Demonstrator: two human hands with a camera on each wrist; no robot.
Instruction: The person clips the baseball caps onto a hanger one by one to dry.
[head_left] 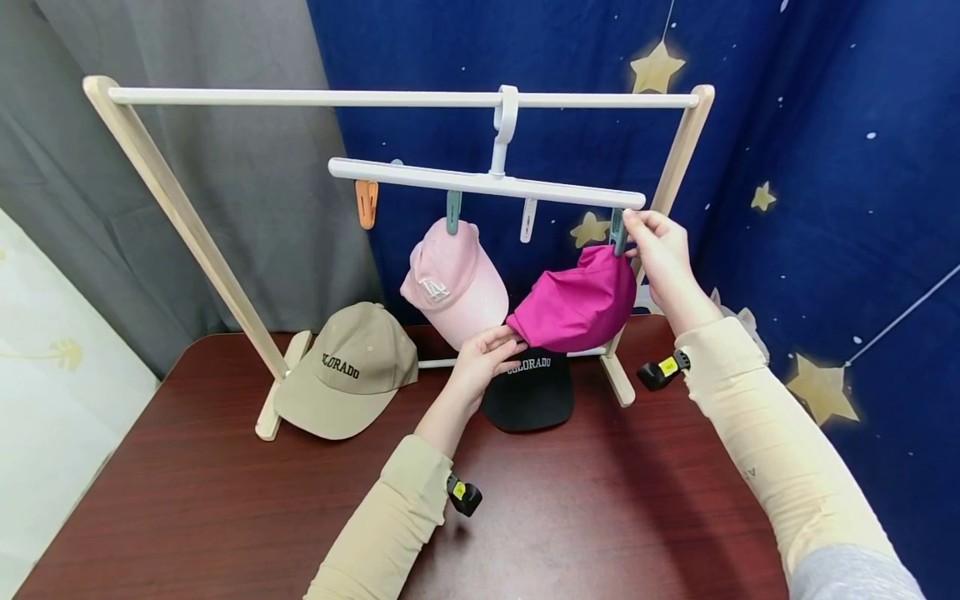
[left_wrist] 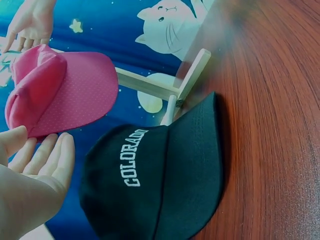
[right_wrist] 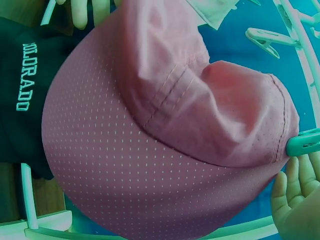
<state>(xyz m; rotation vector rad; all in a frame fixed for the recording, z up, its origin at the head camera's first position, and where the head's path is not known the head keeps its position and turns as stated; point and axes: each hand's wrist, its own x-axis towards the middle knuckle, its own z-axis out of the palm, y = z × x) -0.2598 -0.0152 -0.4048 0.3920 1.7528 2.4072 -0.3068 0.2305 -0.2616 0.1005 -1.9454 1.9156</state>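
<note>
A cream sleeve [head_left: 772,442] leads to the right hand [head_left: 666,254], pinching the teal clip [head_left: 617,232] on the magenta cap [head_left: 577,304]. The left hand [head_left: 482,362] pinches the cap's opposite edge, above the desk [head_left: 600,500].

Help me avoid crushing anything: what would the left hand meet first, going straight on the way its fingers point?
Most likely the magenta cap: its edge lies at the fingertips of the left hand, though exact depth is unclear.
</note>
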